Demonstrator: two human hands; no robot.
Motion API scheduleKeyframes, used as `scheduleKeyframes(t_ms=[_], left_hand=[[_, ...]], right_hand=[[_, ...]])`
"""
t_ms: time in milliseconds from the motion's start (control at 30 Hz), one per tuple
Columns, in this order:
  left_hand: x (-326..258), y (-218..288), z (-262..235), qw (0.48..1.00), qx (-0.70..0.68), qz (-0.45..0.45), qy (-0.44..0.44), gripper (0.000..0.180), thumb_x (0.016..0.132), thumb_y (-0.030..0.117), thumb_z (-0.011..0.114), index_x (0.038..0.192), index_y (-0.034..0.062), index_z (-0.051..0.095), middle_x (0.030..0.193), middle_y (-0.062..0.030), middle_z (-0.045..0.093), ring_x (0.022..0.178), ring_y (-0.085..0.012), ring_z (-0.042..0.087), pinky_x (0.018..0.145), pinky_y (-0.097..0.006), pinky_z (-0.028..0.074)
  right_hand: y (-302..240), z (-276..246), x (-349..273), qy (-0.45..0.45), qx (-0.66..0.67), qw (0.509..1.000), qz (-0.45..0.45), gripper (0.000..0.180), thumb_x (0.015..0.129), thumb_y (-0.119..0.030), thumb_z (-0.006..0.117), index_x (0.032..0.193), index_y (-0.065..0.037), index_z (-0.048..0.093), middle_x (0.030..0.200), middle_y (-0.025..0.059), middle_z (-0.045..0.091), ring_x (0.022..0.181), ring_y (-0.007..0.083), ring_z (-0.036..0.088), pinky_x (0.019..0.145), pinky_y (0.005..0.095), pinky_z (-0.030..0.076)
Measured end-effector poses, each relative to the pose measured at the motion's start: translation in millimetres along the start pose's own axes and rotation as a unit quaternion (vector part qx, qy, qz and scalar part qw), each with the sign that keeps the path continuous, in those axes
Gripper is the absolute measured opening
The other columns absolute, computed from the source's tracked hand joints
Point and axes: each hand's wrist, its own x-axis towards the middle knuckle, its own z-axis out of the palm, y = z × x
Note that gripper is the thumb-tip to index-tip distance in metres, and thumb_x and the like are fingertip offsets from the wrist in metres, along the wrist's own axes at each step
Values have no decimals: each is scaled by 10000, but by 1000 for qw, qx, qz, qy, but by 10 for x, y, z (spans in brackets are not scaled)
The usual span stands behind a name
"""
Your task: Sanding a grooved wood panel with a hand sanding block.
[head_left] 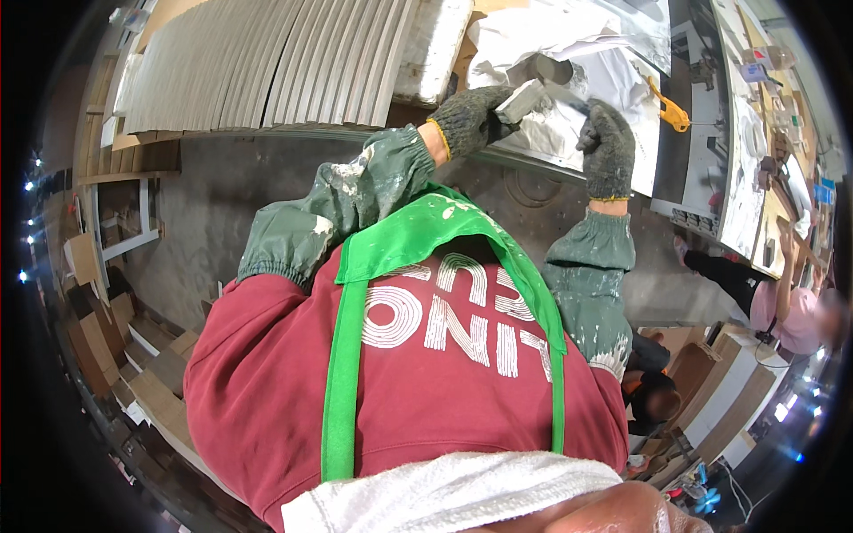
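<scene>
1. Workshop floor of grey concrete fills the middle of my view, with a desk [569, 173] running across the top at 12 to 1 o'clock and stacks of cardboard boxes [98, 338] at 9 o'clock.
2. Grey ribbed panels [267, 62] lie fanned out at 11 o'clock, beside a white foam slab [433, 49].
3. At 12 o'clock my left hand [475, 120], in a dark knitted glove, is curled around a small grey block [522, 100]; the fingers are pressed onto it, so it is lifted just above the desk.
4. My right hand [609, 147], gloved too, sits at 1 o'clock with fingers bent downward onto the crinkled silvery sheet [569, 115]. It appears to press the sheet rather than pinch it, though I cannot tell for sure.
5. The block looks pale grey, rectangular, with clean edges and a lighter face; it hovers over the sheet, just beside a grey tube-like piece [551, 68].
6. I judge the work as about midway: the block is in hand and the sheet is spread, but the block is not yet covered or set down.
7. An orange-handled tool [671, 111] lies at 1 o'clock, and another person in pink [786, 311] works at 3 o'clock.
</scene>
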Motion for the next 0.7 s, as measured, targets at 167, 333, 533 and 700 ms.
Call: scheduleKeyframes(t_ms=[167, 333, 533, 700], left_hand=[[-37, 275, 267, 948, -226, -167, 148, 354, 839, 167, 636, 1154, 23, 569, 1000, -145, 640, 904, -242, 621, 775, -353, 507], [51, -66, -106, 948, 261, 173, -54, 363, 825, 129, 650, 1157, 11, 562, 1011, -131, 641, 908, -226, 622, 795, -342, 507], [113, -14, -19, 999, -32, -17, 37, 306, 848, 118, 621, 1125, 6, 556, 981, -119, 637, 873, -221, 622, 776, -326, 519], [-73, 415, 385, 937, -285, -164, 121, 156, 926, 113, 515, 1028, 2, 559, 895, -93, 624, 813, -197, 624, 716, -287, 548]], right_hand=[[63, 208, -230, -19, -112, 992, 50, 222, 862, -105, 620, 1021, 49, 615, 646, 5, 517, 524, 73, 451, 471, 206, 365], [53, 162, -215, -12, -77, 997, 9, 220, 867, -124, 617, 1011, 42, 619, 643, -5, 511, 508, 74, 439, 465, 210, 370], [64, 151, -186, 51, -76, 996, -14, 176, 836, -92, 637, 956, 36, 652, 648, -1, 540, 515, 75, 454, 470, 209, 384], [-28, 355, -519, 14, -486, 757, -438, 184, 816, -102, 672, 984, -28, 669, 838, 86, 659, 751, 229, 616, 669, 332, 479]])
